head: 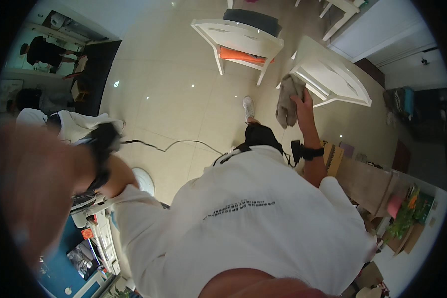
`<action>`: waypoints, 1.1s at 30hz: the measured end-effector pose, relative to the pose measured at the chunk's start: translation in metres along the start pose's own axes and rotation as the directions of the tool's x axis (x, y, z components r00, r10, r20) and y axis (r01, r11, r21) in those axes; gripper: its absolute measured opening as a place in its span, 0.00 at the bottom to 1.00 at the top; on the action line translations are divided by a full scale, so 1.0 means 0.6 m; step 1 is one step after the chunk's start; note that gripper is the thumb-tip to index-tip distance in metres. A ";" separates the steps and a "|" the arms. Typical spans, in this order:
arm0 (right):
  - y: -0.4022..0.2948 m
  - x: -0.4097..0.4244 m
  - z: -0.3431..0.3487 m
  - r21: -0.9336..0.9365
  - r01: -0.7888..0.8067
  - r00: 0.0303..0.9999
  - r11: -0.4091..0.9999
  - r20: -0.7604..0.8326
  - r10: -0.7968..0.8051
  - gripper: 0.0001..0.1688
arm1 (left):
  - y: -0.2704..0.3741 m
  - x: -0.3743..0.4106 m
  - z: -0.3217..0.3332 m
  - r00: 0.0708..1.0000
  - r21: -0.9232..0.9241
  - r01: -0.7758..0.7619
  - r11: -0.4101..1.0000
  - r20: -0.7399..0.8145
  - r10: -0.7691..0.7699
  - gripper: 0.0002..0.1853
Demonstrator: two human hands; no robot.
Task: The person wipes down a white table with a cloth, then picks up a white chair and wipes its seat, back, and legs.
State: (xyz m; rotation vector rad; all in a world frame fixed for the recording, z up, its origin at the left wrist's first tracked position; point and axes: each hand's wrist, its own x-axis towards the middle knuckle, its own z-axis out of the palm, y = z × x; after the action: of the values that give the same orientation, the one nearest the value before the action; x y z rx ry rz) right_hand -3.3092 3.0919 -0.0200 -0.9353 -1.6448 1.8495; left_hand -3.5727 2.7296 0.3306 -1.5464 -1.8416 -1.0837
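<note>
A crumpled grey cloth hangs from my right hand, its fingers closed on the upper part. Just beyond that hand stands a white chair, its seat edge close to the cloth. A black strap with a small device is around my right wrist. My left hand is raised close to the camera and badly blurred, so its fingers and anything in them cannot be made out. Another dark strapped device circles the left wrist.
A second white chair holds an orange item and dark fabric. A black cable crosses the tiled floor. One person stands at the far left. A cardboard box and a leafy plant are at right.
</note>
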 end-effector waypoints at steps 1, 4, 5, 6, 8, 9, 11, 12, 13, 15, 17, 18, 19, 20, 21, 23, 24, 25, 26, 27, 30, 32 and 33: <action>-0.017 0.031 0.014 -0.018 0.011 1.000 1.000 0.012 -0.011 0.29 | -0.024 -0.006 0.067 0.994 -0.021 0.113 0.993 0.012 -0.113 0.40; -0.034 0.135 0.029 -0.083 0.073 0.997 0.994 0.000 -0.073 0.30 | -0.081 -0.016 0.300 0.929 -0.141 0.330 0.933 0.226 -0.294 0.42; -0.042 0.180 0.047 -0.061 0.108 0.994 0.992 0.025 -0.107 0.31 | -0.086 -0.014 0.364 0.897 -0.153 0.368 0.917 0.318 -0.307 0.42; -0.049 0.206 0.058 -0.050 0.131 0.991 0.990 0.035 -0.129 0.32 | -0.088 -0.012 0.427 0.873 -0.174 0.376 0.910 0.395 -0.285 0.43; -0.058 0.252 0.091 0.053 0.095 0.991 0.994 0.089 -0.100 0.33 | -0.126 -0.037 0.540 0.916 -0.323 0.191 0.927 0.397 -0.050 0.47; -0.060 0.281 0.113 0.118 0.096 0.983 0.988 0.146 -0.113 0.33 | -0.121 -0.035 0.575 0.941 -0.207 0.210 0.956 0.308 -0.140 0.33; -0.056 0.304 0.155 0.236 0.067 0.962 0.969 0.244 -0.126 0.32 | -0.135 -0.048 0.619 0.852 -0.176 0.282 0.943 0.498 -0.162 0.47; -0.070 0.316 0.174 0.186 0.091 0.933 0.978 0.328 -0.149 0.28 | -0.147 -0.050 0.647 0.871 -0.184 0.282 0.942 0.460 -0.171 0.48; -0.068 0.336 0.186 0.147 0.123 0.906 0.982 0.386 -0.171 0.28 | -0.169 -0.053 0.673 0.887 -0.186 0.277 0.943 0.427 -0.177 0.49; -0.061 0.374 0.210 0.077 0.195 0.841 0.978 0.500 -0.208 0.27 | -0.234 -0.075 0.711 0.903 -0.229 0.309 0.923 0.376 -0.210 0.50; -0.096 0.393 0.219 0.033 0.141 0.808 0.989 0.574 -0.134 0.23 | -0.274 -0.093 0.716 0.873 -0.245 0.386 0.890 0.408 -0.266 0.47; -0.109 0.403 0.222 -0.064 0.196 0.804 0.978 0.582 -0.123 0.22 | -0.293 -0.096 0.714 0.838 -0.248 0.435 0.866 0.463 -0.288 0.44; -0.113 0.413 0.224 -0.158 0.251 0.801 0.955 0.588 -0.113 0.20 | -0.311 -0.097 0.713 0.800 -0.249 0.481 0.841 0.518 -0.304 0.41; -0.105 0.427 0.220 -0.349 0.469 0.819 0.811 0.515 -0.252 0.17 | -0.334 -0.092 0.718 0.852 -0.219 0.378 0.900 0.463 -0.245 0.37; -0.098 0.440 0.214 -0.390 0.442 0.853 0.808 0.462 -0.243 0.16 | -0.356 -0.091 0.721 0.862 -0.212 0.355 0.910 0.451 -0.231 0.37; -0.074 0.465 0.204 -0.471 0.379 0.908 0.797 0.356 -0.221 0.16 | -0.401 -0.103 0.728 0.881 -0.199 0.316 0.928 0.424 -0.209 0.35; -0.057 0.471 0.199 -0.497 0.327 0.935 0.804 0.293 -0.200 0.16 | -0.422 -0.108 0.728 0.883 -0.214 0.320 0.923 0.420 -0.209 0.34; -0.041 0.479 0.196 -0.516 0.280 0.956 0.809 0.231 -0.183 0.16 | -0.438 -0.106 0.728 0.876 -0.241 0.334 0.911 0.435 -0.206 0.35; -0.025 0.483 0.195 -0.533 0.231 0.972 0.814 0.168 -0.166 0.16 | -0.451 -0.104 0.731 0.869 -0.268 0.348 0.899 0.451 -0.202 0.36; -0.012 0.483 0.196 -0.527 0.176 0.984 0.831 0.111 -0.139 0.17 | -0.460 -0.101 0.731 0.863 -0.291 0.360 0.886 0.465 -0.198 0.37; 0.036 0.491 0.207 -0.531 0.086 0.992 0.843 -0.031 -0.121 0.20 | -0.490 -0.085 0.741 0.878 -0.350 0.260 0.900 0.473 -0.069 0.33; 0.039 0.486 0.226 -0.674 0.035 0.986 0.738 -0.099 -0.137 0.20 | -0.518 -0.093 0.740 0.872 -0.381 0.268 0.885 0.486 -0.055 0.32; 0.037 0.489 0.234 -0.738 0.008 0.979 0.675 -0.131 -0.155 0.20 | -0.537 -0.095 0.735 0.861 -0.359 0.267 0.894 0.505 -0.055 0.32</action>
State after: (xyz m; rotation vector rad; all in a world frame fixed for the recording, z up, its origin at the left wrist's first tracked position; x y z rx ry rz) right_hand -3.6034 3.2159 -0.0858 -1.2644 -2.3078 0.9459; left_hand -3.8201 3.0467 -0.0432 -2.0951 -2.2068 -1.3280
